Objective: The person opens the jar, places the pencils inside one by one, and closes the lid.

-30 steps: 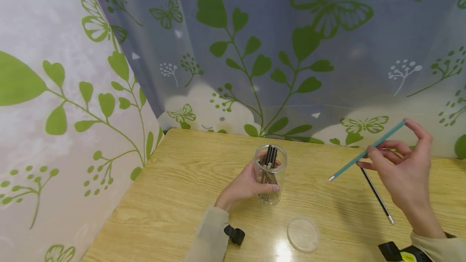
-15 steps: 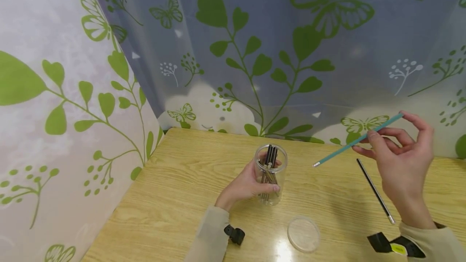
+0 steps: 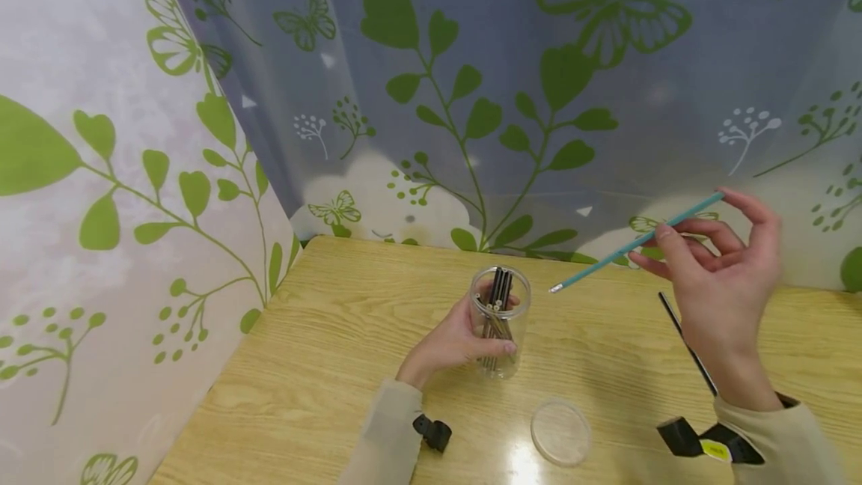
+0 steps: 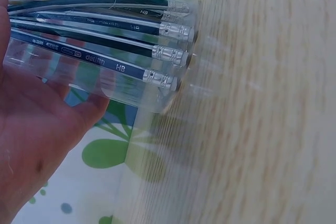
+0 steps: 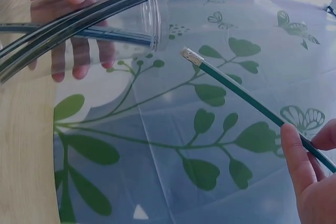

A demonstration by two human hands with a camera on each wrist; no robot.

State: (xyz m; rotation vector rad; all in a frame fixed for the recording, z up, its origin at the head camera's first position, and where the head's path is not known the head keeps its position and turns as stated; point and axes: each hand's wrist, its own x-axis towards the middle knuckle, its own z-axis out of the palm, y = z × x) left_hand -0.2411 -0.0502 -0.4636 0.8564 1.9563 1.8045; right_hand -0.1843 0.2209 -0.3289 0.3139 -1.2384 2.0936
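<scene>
My left hand (image 3: 451, 339) grips a clear plastic jar (image 3: 501, 361) that stands upright on the table. Inside the jar are several dark pencils (image 4: 110, 59), and the left wrist view shows silver ferrules and erasers at their lower ends. To the right, my right hand (image 3: 727, 290) pinches a teal pencil (image 3: 626, 247) in the air. Its eraser end tilts down and left, toward the jar's open mouth, and stays apart from it in the right wrist view. Below the right hand a black pencil (image 3: 680, 331) lies on the table, partly covered by that hand and wrist.
A round clear lid (image 3: 561, 432) lies on the wooden table (image 3: 289, 395) in front of the jar. A patterned curtain (image 3: 417, 96) hangs along the table's back and left edges. Black cameras are strapped to both wrists.
My right hand has moved left and slightly up with the teal pencil, bringing its eraser end nearer the jar. The left hand and the jar have stayed in place.
</scene>
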